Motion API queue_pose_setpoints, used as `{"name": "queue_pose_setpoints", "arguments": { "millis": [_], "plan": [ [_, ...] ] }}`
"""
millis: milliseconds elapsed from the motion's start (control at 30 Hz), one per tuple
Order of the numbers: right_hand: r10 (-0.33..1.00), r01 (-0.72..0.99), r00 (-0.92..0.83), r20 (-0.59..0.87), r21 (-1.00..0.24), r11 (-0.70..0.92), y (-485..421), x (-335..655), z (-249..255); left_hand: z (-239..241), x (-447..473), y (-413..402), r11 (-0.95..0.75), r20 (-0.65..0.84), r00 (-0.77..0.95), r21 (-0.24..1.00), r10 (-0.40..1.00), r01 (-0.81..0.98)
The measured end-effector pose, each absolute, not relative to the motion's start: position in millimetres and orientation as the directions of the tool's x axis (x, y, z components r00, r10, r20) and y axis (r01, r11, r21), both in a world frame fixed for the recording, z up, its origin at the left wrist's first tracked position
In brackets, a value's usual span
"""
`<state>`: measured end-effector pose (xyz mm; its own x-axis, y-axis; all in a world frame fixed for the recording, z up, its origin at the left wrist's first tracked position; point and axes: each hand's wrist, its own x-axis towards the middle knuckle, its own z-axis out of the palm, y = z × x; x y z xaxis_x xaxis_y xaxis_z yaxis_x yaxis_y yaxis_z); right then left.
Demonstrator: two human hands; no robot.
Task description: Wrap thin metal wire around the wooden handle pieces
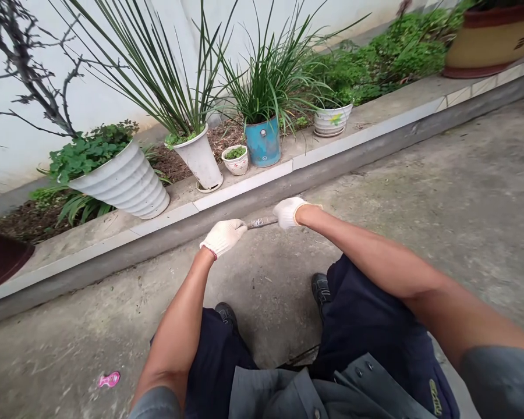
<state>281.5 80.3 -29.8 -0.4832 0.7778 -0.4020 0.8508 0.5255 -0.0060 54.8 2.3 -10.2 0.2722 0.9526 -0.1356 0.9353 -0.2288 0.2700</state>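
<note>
Two white-gloved hands, the left hand (223, 237) and right hand (291, 212), close firmly around either end of a knurled steel rod (257, 222), held above a concrete path (419, 174) beside a tiled planter ledge (244, 185) lined with potted plants (262, 141).

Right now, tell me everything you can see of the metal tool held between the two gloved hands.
The metal tool is a short, narrow bar, and only its middle shows. That stretch looks like bare grey steel, with a bright, patterned section and a darker part nearer the left hand. Both ends disappear into the white knit gloves of the left hand and the right hand, so its tips and exact kind cannot be seen. It lies nearly level, rising slightly to the right, above the concrete ground.
</note>
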Motion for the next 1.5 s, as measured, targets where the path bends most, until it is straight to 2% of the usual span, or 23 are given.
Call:
{"name": "queue_pose_setpoints", "arguments": {
  "millis": [133,267,400,500,567,633,700,833,900,933,1000,1200,1300,1400,1500],
  "plan": [
    [0.858,0.896,-0.445,-0.256,-0.136,0.423,91.2,282.9,-31.0,-14.0,54.8,-0.5,-0.23,-0.188,0.311,0.358,0.932,0.905],
    [0.865,0.835,-0.479,-0.151,-0.381,0.397,86.7,286.2,-26.4,-20.3,43.3,0.7,-0.197,-0.24,0.319,0.423,0.917,0.884],
    [0.771,0.611,-0.618,-0.157,-0.712,0.345,70.5,290.0,-16.6,-27.9,26.4,7.1,-0.191,-0.216,0.304,0.424,0.928,0.885],
    [0.61,0.49,-0.763,-0.216,-0.809,0.326,59.9,293.8,-12.4,-29.1,15.3,12.6,-0.179,-0.192,0.28,0.423,0.94,0.889],
    [0.536,0.554,-0.785,-0.311,-0.74,0.381,55.2,294.4,-14.7,-26.3,10.5,14.9,-0.181,-0.173,0.273,0.416,0.946,0.891],
    [0.551,0.676,-0.729,-0.407,-0.557,0.483,52.4,291.3,-21.7,-21.9,9.0,15.2,-0.161,-0.182,0.254,0.412,0.95,0.897],
    [0.599,0.743,-0.669,-0.44,-0.395,0.539,51.8,284.4,-31.7,-18.1,11.4,13.6,-0.133,-0.207,0.223,0.377,0.953,0.917],
    [0.669,0.786,-0.604,-0.434,-0.185,0.59,61.3,268.2,-48.0,-15.8,25.8,8.2,-0.167,-0.208,0.213,0.217,0.955,0.962],
    [0.735,0.814,-0.551,-0.395,-0.061,0.578,70.8,264.1,-49.9,-16.2,34.1,5.4,-0.184,-0.198,0.218,0.176,0.956,0.967],
    [0.769,0.832,-0.523,-0.366,-0.027,0.553,75.6,263.4,-49.1,-16.4,37.6,3.9,-0.194,-0.197,0.227,0.172,0.954,0.966],
    [0.821,0.867,-0.482,-0.307,-0.034,0.497,83.4,263.6,-45.5,-16.6,42.2,1.3,-0.221,-0.203,0.259,0.192,0.944,0.956],
    [0.844,0.845,-0.513,-0.157,-0.265,0.464,82.7,264.1,-35.1,-19.0,33.1,-1.3,-0.196,-0.244,0.3,0.373,0.922,0.907],
    [0.847,0.787,-0.52,-0.11,-0.447,0.425,76.7,261.3,-33.7,-21.7,19.9,1.4,-0.135,-0.285,0.301,0.483,0.91,0.865],
    [0.856,0.638,-0.497,-0.144,-0.729,0.247,72.2,256.8,-32.7,-20.8,6.9,7.2,-0.052,-0.291,0.246,0.543,0.925,0.838],
    [0.857,0.408,-0.502,-0.121,-0.906,0.111,69.4,252.4,-30.3,-13.6,-1.9,14.9,-0.001,-0.139,0.093,0.552,0.986,0.834]
  ]
}}
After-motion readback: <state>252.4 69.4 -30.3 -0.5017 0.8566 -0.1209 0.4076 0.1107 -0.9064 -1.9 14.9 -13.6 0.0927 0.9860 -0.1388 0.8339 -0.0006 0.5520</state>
